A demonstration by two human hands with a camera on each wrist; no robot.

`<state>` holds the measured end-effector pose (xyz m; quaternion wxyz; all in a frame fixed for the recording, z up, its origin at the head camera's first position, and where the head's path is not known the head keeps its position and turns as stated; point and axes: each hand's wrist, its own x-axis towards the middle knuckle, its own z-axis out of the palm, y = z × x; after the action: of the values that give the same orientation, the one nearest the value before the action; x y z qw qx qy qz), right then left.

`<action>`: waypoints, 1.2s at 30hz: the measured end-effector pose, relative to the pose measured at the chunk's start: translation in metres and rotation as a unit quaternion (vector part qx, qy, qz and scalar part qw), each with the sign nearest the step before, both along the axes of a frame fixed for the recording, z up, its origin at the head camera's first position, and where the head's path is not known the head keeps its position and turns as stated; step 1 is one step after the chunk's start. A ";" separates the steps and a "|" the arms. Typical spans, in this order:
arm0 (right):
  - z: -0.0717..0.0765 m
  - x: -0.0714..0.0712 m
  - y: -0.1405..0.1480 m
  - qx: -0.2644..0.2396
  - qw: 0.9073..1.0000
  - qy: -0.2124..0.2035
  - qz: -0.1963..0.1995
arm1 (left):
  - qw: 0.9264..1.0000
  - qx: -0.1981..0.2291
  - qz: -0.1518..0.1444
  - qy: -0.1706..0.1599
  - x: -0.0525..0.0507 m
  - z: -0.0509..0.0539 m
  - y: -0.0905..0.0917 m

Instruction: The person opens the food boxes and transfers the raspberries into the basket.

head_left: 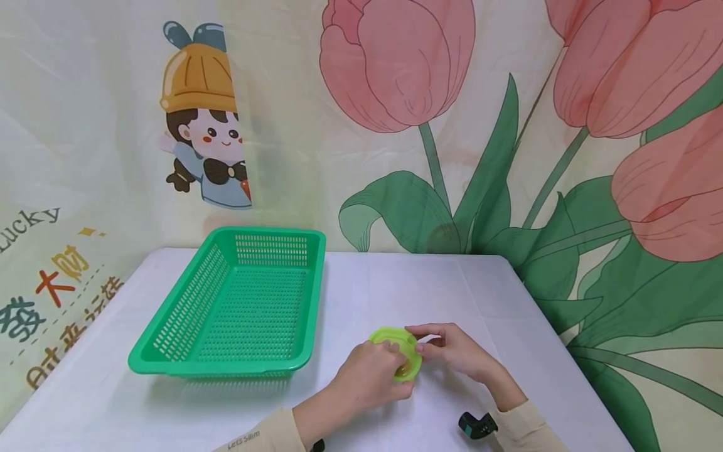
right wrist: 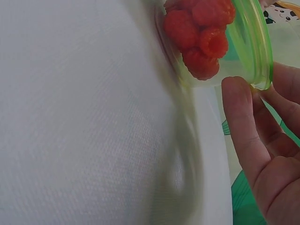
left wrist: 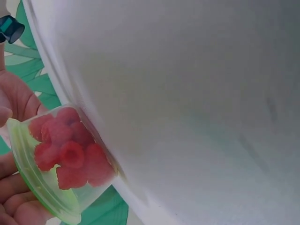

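Observation:
A small clear container [left wrist: 70,154] with a lime-green lid [head_left: 408,340] stands on the white table, holding several red raspberries [right wrist: 199,37]. Reaching over it from the left, my left hand [head_left: 367,376] has its fingers bent onto the lid and its thumb at the near side. Those bent fingers [left wrist: 18,199] show against the lid in the left wrist view. At the lid's right edge, my right hand [head_left: 460,355] pinches the rim; its thumb [right wrist: 241,108] touches the container just beneath the lid. The left fingertips are partly hidden.
A green perforated basket [head_left: 307,333] stands on the table [head_left: 407,282], left of the container. Behind the table hangs a printed cloth [head_left: 294,125] with tulips and a cartoon figure. A black device [head_left: 477,425] is at my right wrist.

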<state>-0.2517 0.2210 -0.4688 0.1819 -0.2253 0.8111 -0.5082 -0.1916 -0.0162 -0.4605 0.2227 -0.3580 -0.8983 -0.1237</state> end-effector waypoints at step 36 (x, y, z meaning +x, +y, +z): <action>-0.004 0.000 0.002 -0.003 1.000 -0.018 0.001 | 0.994 -0.007 -0.070 0.088 -0.009 -0.004 -0.006</action>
<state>-0.2517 0.2226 -0.4729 0.1967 -0.2175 0.8057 -0.5146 -0.2010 -0.0222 -0.4647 0.2893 -0.4308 -0.8488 -0.1011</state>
